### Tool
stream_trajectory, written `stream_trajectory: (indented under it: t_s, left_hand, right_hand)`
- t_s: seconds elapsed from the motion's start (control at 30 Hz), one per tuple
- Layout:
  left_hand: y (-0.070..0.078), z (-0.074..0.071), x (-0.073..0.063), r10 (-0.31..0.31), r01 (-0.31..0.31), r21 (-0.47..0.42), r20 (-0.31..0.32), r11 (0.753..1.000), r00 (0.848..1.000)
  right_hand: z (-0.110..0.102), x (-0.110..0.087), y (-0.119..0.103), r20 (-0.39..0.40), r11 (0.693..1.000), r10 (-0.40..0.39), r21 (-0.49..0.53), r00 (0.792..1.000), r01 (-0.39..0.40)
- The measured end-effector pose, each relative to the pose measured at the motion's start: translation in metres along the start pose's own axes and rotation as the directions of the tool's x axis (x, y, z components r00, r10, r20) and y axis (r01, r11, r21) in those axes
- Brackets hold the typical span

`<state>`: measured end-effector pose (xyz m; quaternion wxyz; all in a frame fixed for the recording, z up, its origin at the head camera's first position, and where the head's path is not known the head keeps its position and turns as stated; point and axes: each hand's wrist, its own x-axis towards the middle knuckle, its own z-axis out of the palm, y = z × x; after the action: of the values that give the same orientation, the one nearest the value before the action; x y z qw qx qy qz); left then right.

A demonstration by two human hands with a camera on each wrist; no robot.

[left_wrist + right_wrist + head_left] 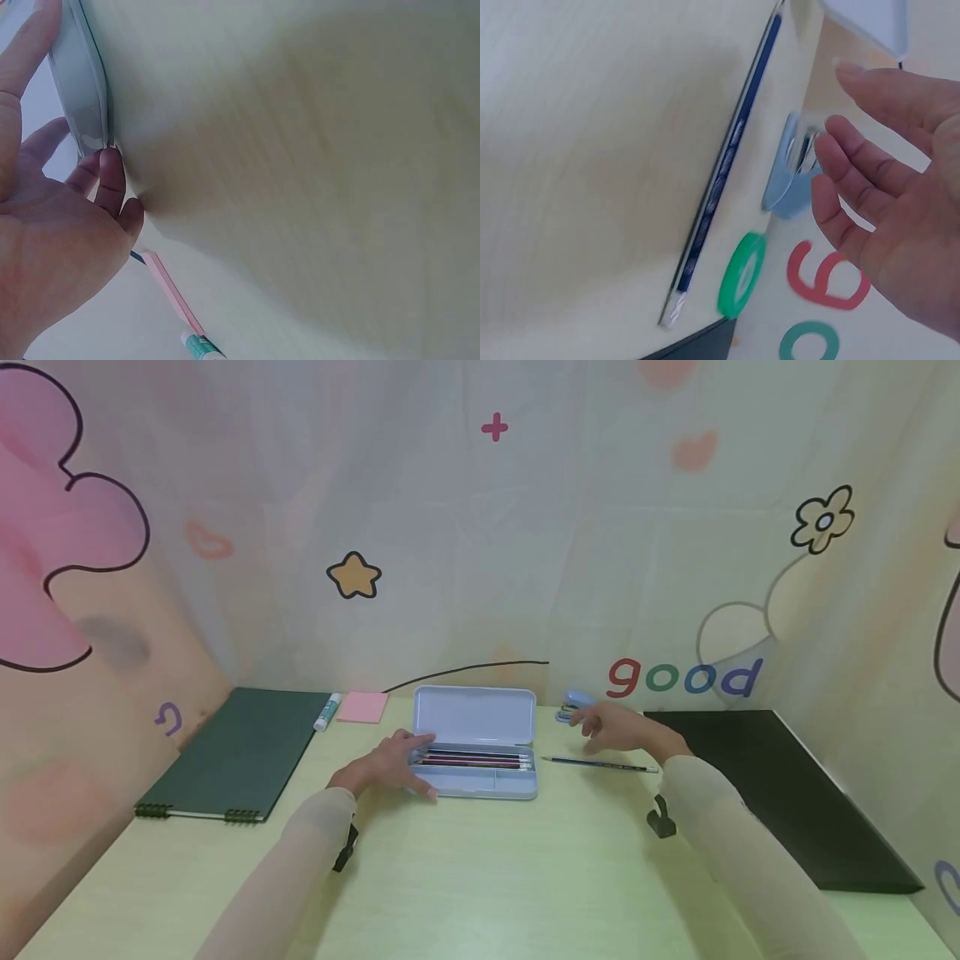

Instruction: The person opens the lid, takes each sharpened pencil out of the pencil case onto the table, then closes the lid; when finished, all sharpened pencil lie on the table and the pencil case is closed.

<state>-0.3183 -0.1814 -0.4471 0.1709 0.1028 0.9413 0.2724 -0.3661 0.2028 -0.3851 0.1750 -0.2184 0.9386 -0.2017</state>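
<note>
A light blue pencil case (476, 783) stands with its lid raised and several pencils (474, 761) lying in its upper compartment. My left hand (392, 762) grips the case's left end, thumb at the front and the other fingers around the side; the left wrist view shows the fingertips on its corner. To the right of the case lies a dark blue pencil (724, 165) with a white end. My right hand (896, 180) hovers behind this pencil with loosely bent fingers and nothing in them. Beyond the fingers is a light blue stapler (576, 700), partly covered by the hand.
At the left lie a dark green spiral-bound pad (240, 747), a glue stick (327, 712) and pink sticky notes (363, 707). A black flat board (780, 793) lies at the right. The right wrist view shows a green tape roll (727, 296) near the stapler. A printed curtain (465, 527) hangs behind.
</note>
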Motion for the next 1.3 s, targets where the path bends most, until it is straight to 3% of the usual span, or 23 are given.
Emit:
stream_trajectory:
  t_s: [0.53, 0.73, 0.97, 1.3]
  left_hand:
    - [-0.001, 0.000, -0.001, 0.000, 0.000, 0.001, -0.007, 1.000, 1.000]
    - [-0.001, 0.000, -0.001, 0.005, -0.005, -0.005, -0.005, 1.000, 1.000]
    - [0.000, 0.001, 0.000, -0.006, 0.006, -0.014, -0.004, 1.000, 1.000]
    - [0.000, 0.001, 0.000, -0.019, 0.019, -0.009, -0.004, 1.000, 1.000]
  right_hand:
    - [0.024, 0.035, -0.066, 0.061, 0.990, -0.113, 0.086, 0.992, 0.108]
    - [0.040, 0.045, -0.086, 0.092, 0.991, -0.104, 0.094, 0.990, 0.096]
    - [0.052, 0.053, -0.097, 0.064, 0.993, -0.115, 0.037, 0.991, 0.113]
    - [0.062, 0.060, -0.102, 0.111, 0.988, -0.151, -0.010, 0.982, 0.153]
